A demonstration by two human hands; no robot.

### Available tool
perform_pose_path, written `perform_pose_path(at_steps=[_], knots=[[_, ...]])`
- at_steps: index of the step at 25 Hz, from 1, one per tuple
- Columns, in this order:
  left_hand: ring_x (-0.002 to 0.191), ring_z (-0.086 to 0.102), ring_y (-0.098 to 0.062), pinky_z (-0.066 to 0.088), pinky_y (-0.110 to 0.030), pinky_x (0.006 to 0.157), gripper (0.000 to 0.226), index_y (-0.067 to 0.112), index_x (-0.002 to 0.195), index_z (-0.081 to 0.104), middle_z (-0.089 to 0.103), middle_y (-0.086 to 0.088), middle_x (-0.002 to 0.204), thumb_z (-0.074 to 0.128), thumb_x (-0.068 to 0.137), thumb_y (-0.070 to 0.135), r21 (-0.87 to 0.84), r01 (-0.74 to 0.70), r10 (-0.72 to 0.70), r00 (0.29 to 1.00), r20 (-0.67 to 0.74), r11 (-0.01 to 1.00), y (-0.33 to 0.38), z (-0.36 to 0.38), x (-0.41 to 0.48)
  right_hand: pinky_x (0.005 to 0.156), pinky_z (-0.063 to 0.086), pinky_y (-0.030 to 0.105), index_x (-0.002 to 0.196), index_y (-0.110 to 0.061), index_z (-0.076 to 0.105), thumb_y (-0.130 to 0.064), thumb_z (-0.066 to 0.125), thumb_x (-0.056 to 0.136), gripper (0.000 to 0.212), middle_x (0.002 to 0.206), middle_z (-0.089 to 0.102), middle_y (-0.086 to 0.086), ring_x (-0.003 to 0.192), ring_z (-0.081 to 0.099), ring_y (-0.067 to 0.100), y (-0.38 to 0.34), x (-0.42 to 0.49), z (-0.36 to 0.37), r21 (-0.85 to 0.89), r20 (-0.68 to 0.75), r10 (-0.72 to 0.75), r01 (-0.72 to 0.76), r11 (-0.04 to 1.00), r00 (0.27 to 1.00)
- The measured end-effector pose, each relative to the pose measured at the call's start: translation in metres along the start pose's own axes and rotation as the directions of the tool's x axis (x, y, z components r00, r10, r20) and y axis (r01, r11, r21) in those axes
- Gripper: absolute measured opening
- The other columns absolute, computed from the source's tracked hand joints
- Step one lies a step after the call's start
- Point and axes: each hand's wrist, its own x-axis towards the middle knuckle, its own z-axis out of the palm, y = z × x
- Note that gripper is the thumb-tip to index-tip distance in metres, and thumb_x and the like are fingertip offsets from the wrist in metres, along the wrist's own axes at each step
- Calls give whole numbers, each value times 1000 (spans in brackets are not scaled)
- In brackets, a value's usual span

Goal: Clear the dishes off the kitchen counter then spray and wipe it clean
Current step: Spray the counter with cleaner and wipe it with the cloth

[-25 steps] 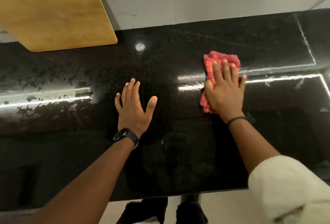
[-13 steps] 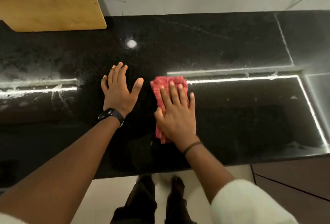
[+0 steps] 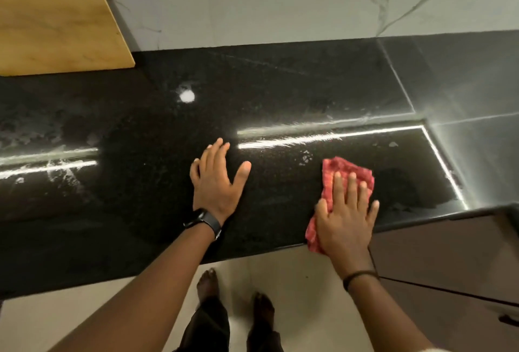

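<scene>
right hand [image 3: 346, 219] flat on red cloth [image 3: 341, 174], left hand [image 3: 216, 180] splayed — black counter [image 3: 126, 211]

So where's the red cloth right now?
In the head view, the red cloth lies on the black counter, right side, at its front edge, flat under the right hand; the left hand rests apart to its left.

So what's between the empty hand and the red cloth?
Only bare black counter, with a few pale flecks, between the left hand and the cloth, in the head view.
</scene>
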Motion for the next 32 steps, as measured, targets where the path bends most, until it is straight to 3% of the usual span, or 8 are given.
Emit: perform_pose_path(at_steps=[3, 6, 10, 15, 19, 22, 29, 32], knots=[[156, 9, -16, 1, -51, 125, 83, 18, 155, 34, 22, 2, 166, 28, 94, 74, 70, 14, -14, 1000, -3, 997, 8, 10, 14, 126, 1, 59, 165, -31, 9, -52, 26, 98, 73, 173, 4, 5, 159, 0, 29, -25, -31, 10, -26, -18, -84, 84, 996, 996], [156, 7, -15, 0, -53, 125, 84, 17, 155, 33, 22, 2, 167, 25, 94, 73, 101, 23, -22, 1000, -8, 995, 6, 13, 14, 126, -6, 56, 164, -32, 9, -51, 31, 98, 72, 173, -2, 3, 159, -6, 26, -65, -38, 20, -29, 49, -309, 311, 950, 950], [156, 9, -14, 0, -53, 125, 83, 17, 154, 36, 25, 2, 166, 24, 95, 73, 104, 16, -14, 1000, -21, 994, 8, 16, 8, 126, -5, 57, 164, -33, 14, -52, 28, 98, 70, 173, 6, 2, 159, 0, 24, -95, 32, 15, -16, 62, -487, 489, 872, 871], [155, 10, -14, 2, -53, 125, 81, 17, 154, 36, 25, 3, 165, 24, 96, 73, 102, 2, -1, 1000, -2, 995, 8, 15, 8, 126, -1, 59, 163, -36, 15, -57, 22, 95, 72, 173, 8, -1, 159, 3, 24, -28, 113, -9, -32, 46, -293, 295, 955, 955], [155, 10, -14, 2, -53, 125, 82, 17, 154, 36, 25, 3, 165, 24, 96, 74, 99, -1, 2, 1000, -6, 995, 9, 14, 7, 126, 1, 59, 164, -33, 15, -55, 22, 94, 74, 173, 8, 1, 159, 4, 26, 28, 67, -18, -10, -19, -65, 65, 998, 998], [155, 10, -14, 3, -53, 125, 83, 17, 154, 36, 25, 3, 165, 24, 95, 75, 92, 8, -8, 1000, -5, 996, 10, 14, 8, 126, -2, 59, 165, -30, 11, -54, 22, 94, 75, 173, 3, 4, 159, -1, 27, 13, 11, -8, -5, -1, 18, -18, 1000, 1000], [155, 9, -13, 4, -52, 126, 86, 18, 155, 35, 23, 4, 166, 22, 94, 77, 117, 31, -32, 999, 3, 993, 11, 15, 9, 126, -2, 58, 164, -32, 11, -53, 27, 97, 73, 173, 4, 3, 159, -4, 25, -88, 48, 9, -14, 58, -396, 397, 918, 916], [156, 8, -14, 3, -51, 126, 84, 18, 155, 34, 20, 4, 167, 27, 95, 75, 97, 39, -39, 999, -4, 995, 10, 13, 9, 126, 2, 60, 164, -34, 14, -57, 21, 96, 72, 173, 8, 2, 159, 1, 24, -80, 120, -4, -40, 61, -421, 423, 905, 905]])
